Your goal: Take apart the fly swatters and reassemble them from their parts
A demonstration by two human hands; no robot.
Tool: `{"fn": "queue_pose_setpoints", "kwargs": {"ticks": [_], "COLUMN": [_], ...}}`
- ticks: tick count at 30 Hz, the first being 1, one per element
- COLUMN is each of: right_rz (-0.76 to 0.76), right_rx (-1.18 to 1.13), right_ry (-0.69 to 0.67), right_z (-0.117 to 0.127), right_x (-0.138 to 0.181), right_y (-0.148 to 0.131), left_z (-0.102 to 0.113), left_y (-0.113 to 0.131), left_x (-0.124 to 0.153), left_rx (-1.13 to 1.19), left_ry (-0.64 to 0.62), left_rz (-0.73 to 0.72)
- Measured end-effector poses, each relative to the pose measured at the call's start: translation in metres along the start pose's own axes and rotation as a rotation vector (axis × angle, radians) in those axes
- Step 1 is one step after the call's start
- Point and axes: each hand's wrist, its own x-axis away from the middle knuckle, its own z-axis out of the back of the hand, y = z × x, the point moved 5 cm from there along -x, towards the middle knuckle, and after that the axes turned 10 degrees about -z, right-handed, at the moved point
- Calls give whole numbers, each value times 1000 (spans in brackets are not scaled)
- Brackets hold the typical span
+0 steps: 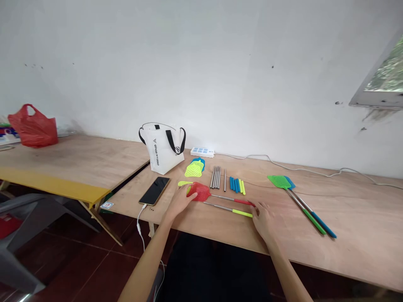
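Note:
A red fly swatter (199, 192) lies across the table in front of me, its telescopic metal rod leading right to a red handle. My left hand (181, 200) is closed at its mesh head, thumb on top. At the other end, my right hand (262, 214) pinches the tip of the red handle. Just below and parallel is a yellow fly swatter (242, 213), its head partly covered by the red one and my left hand. Behind are yellow swatter heads (193, 169), a blue swatter head (201, 161), several metal rods (215, 178), and blue handles (234, 184) beside yellow handles (242, 187).
Green (279, 181) and blue (325, 225) fly swatters lie to the right. A phone (154, 191) with a white cable, a white bag (163, 149) and a power strip (202, 152) stand left and behind. A red plastic bag (33, 128) sits on the neighbouring table.

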Motion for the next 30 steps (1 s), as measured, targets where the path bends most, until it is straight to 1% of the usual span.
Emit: {"fn": "queue_pose_setpoints", "kwargs": {"ticks": [3,6,8,11,14,17,21,25,30], "right_rz": [31,100,198,370,471,485,484,483,490], "right_rx": [-2,-38,-63,-40,1,-1,-5,-7,-7], "right_ry": [35,50,2,-97,-137,-151,-212,-246,-232], "right_z": [1,6,8,9,10,10,7,2,-1], "right_x": [0,3,6,13,19,20,20,21,20], "right_y": [-2,-12,-23,-43,-54,-55,-52,-50,-48], "left_z": [4,8,11,20,27,31,34,38,40], "left_y": [-8,-17,-19,-19,-22,-30,-41,-45,-45], "left_x": [3,7,9,10,12,15,18,18,18], "left_rx": [-213,-327,-384,-495,-581,-577,-480,-486,-447], "left_ry": [-67,-148,-156,-131,-147,-199,-254,-239,-225], "left_rz": [24,90,119,186,266,304,304,298,290]}}
